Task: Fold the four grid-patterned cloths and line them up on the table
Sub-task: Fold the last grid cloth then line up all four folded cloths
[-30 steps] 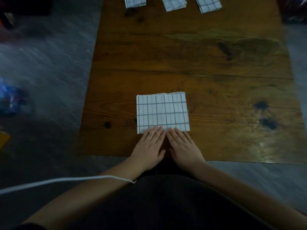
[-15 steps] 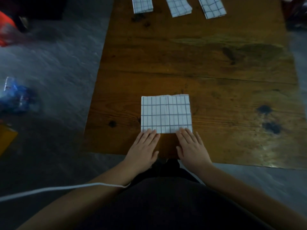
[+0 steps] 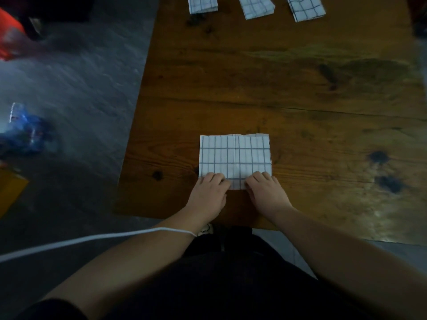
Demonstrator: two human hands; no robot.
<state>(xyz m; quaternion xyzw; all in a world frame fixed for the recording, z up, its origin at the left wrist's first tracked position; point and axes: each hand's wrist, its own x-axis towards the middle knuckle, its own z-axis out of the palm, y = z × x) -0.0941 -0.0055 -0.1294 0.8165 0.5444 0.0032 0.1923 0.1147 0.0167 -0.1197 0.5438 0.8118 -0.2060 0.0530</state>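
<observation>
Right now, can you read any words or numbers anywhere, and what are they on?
No words or numbers can be read.
The near cloth has only grid lines, no writing.
The three folded cloths at the far edge show grid lines only.
The blue packet on the floor is too blurred to read.

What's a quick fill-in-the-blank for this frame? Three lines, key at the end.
1. The row of folded cloths at the far edge of the table holds ___ cloths.
2. The left hand and right hand grip the ___ edge of the square cloth.
3. A white cord runs to the person's ___ wrist.

Missing words: three; near; left.
</observation>
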